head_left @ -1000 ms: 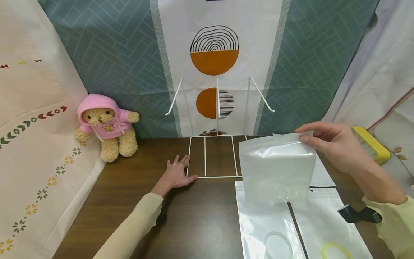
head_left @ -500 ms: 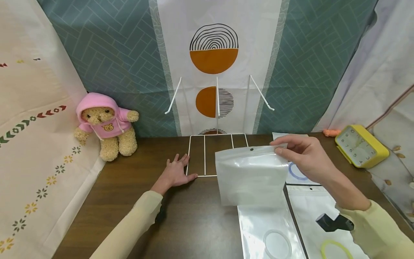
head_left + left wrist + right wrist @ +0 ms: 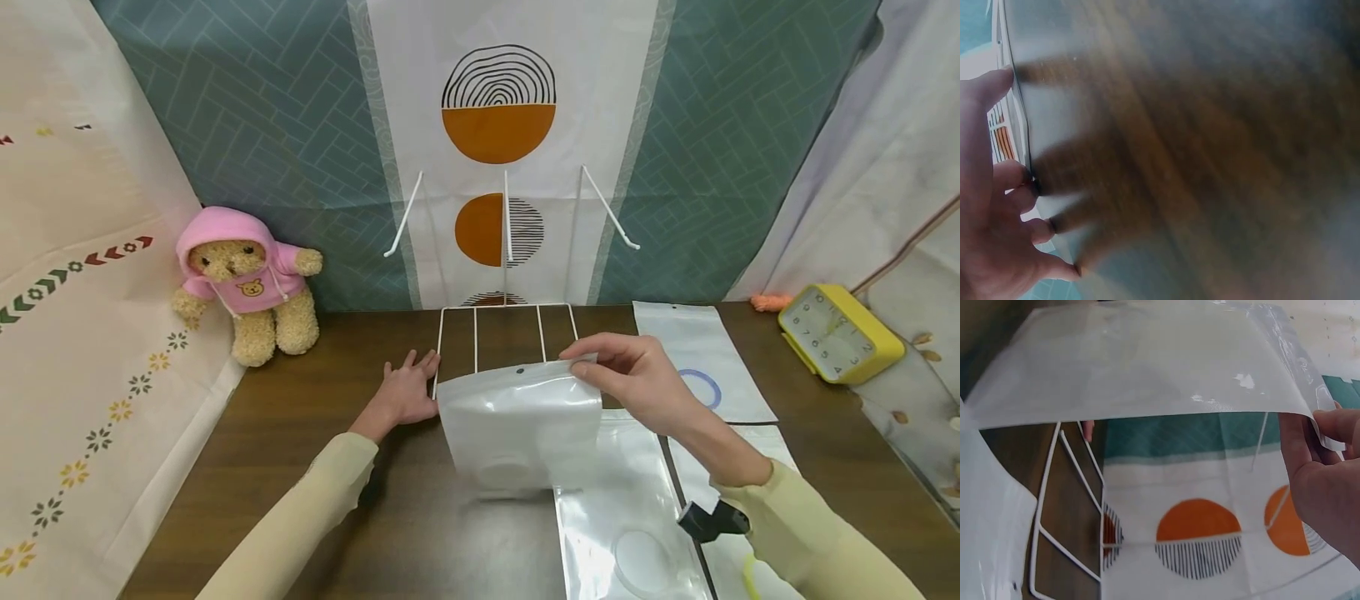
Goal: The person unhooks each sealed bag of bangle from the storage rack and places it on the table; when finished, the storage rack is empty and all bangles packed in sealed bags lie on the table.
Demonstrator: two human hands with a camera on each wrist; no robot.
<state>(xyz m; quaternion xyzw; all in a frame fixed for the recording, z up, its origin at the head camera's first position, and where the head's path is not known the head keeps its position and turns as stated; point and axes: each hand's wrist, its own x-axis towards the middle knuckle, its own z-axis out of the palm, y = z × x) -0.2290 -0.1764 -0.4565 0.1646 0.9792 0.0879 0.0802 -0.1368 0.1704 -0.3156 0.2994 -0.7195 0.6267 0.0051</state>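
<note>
My right hand (image 3: 637,379) pinches the upper right corner of a pale, glossy zip bag (image 3: 517,429), which has a small hole in its top strip. The bag hangs tilted over the front of a white wire rack (image 3: 476,342), hiding part of its base. In the right wrist view the thumb and fingers (image 3: 1335,425) grip the bag's edge. My left hand (image 3: 405,390) rests with spread fingers at the left side of the rack's base. The left wrist view shows its fingertips (image 3: 1004,78) touching the table and the rack's wire.
Three prongs, including the middle prong (image 3: 507,217), project from the rack. At right lie a bag with a round ring (image 3: 600,533), a bag with a blue ring (image 3: 686,329) and another partly covered bag. A yellow clock (image 3: 840,333) and a teddy bear (image 3: 251,283) flank the table.
My right hand has carried the bag leftward and lower, from above the other bags to in front of the rack. The blue-ringed bag and the clock are uncovered. My left hand stays put.
</note>
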